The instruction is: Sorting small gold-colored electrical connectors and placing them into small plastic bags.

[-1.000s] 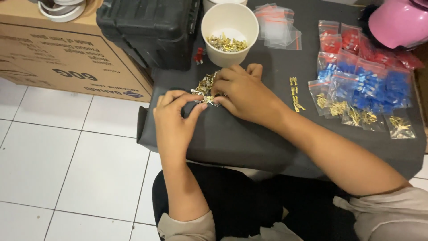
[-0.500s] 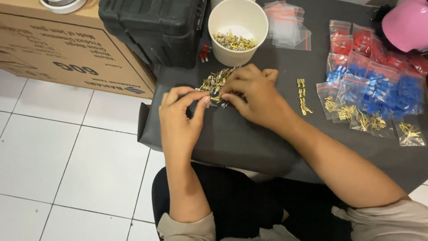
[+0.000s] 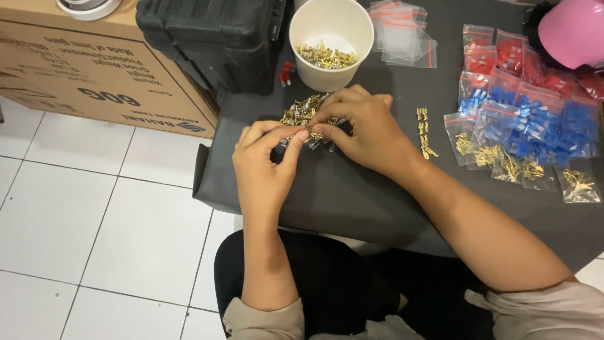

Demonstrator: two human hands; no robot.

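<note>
Indoors, dark mat (image 3: 352, 201) over white tiles (image 3: 94, 214); both hands' fingers (image 3: 296, 135) pinch brass terminals (image 3: 302, 113).

Brass-gold terminals (image 3: 305, 113) lay heaped on a dark grey mat (image 3: 352, 195); above the heap stood a white cup (image 3: 330, 38), to the cup's left a black case (image 3: 214, 38) and a tan carton (image 3: 82, 69) printed in black. Right of the cup lay clear, red and blue bags (image 3: 535, 119) under a pink dome (image 3: 576, 31); the floor (image 3: 82, 220) was white tile
</note>
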